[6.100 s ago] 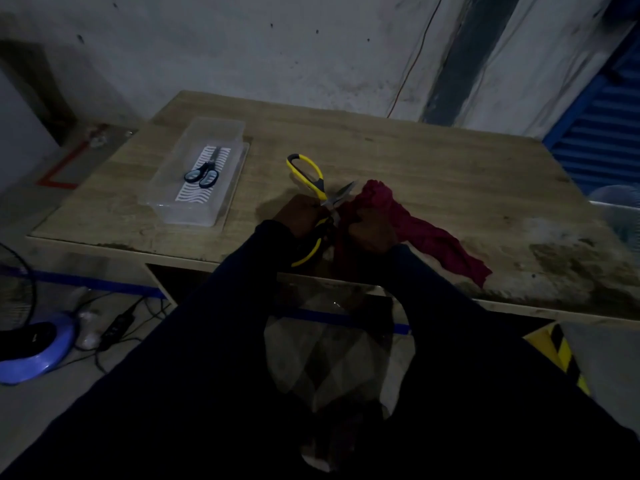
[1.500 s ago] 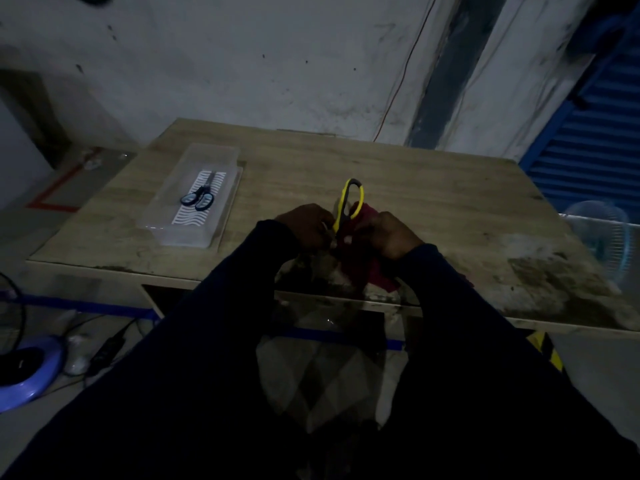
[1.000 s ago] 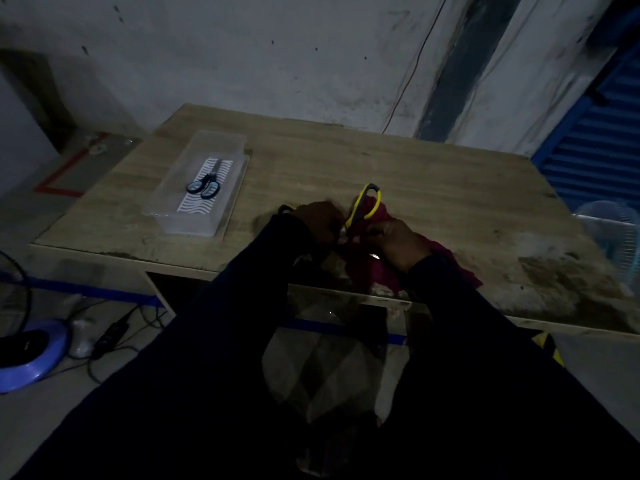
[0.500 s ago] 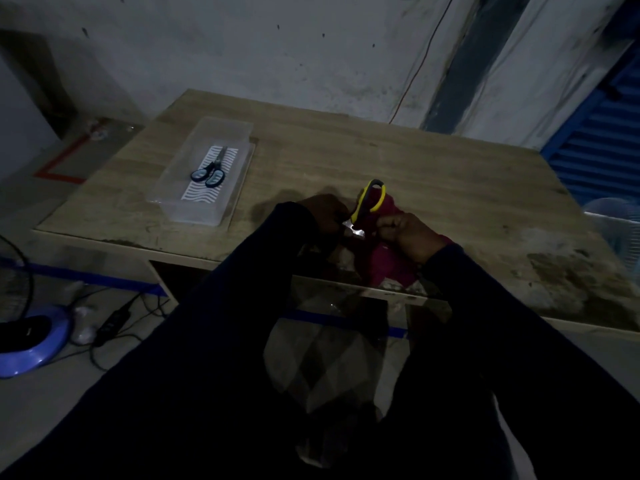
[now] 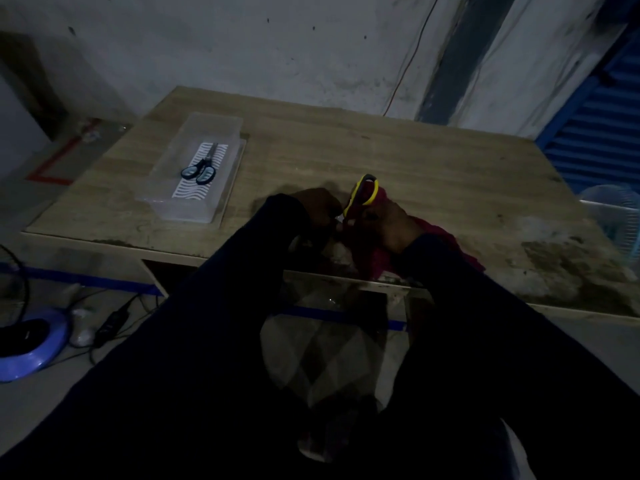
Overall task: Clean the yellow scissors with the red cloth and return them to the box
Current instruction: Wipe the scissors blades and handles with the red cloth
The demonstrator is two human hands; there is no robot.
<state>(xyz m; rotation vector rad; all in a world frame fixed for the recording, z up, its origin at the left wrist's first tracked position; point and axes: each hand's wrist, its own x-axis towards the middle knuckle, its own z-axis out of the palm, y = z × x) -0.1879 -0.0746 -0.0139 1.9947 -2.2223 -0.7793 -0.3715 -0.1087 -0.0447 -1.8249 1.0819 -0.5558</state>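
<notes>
Closest to the camera, two dark sleeves (image 5: 214, 341) reach forward over the near edge of the worktop (image 5: 398, 161). The left hand (image 5: 317, 209) and right hand (image 5: 393, 225) meet just past that edge, close together. Between them stand the yellow scissors (image 5: 362, 195), long axis nearly upright and leaning a little to the right, handle loops at the top and away from the person, blades pointing down toward the hands. A glint of bare blade shows between the hands. The left hand's grip is curled closed at the blade end, though in this dim light I cannot tell exactly what its fingers pinch. The right hand's grip is pressed together around the red cloth (image 5: 377, 251), which is bunched against the lower scissors; the rest of it trails right and hangs at the worktop edge.

To the right the wood lies open, stained dark near the front edge. Farther left, well apart from the hands, a clear box (image 5: 194, 168) lies lengthwise, holding blue scissors (image 5: 200, 169) with blades pointing away. Behind the worktop stands a scuffed wall (image 5: 242, 46).
</notes>
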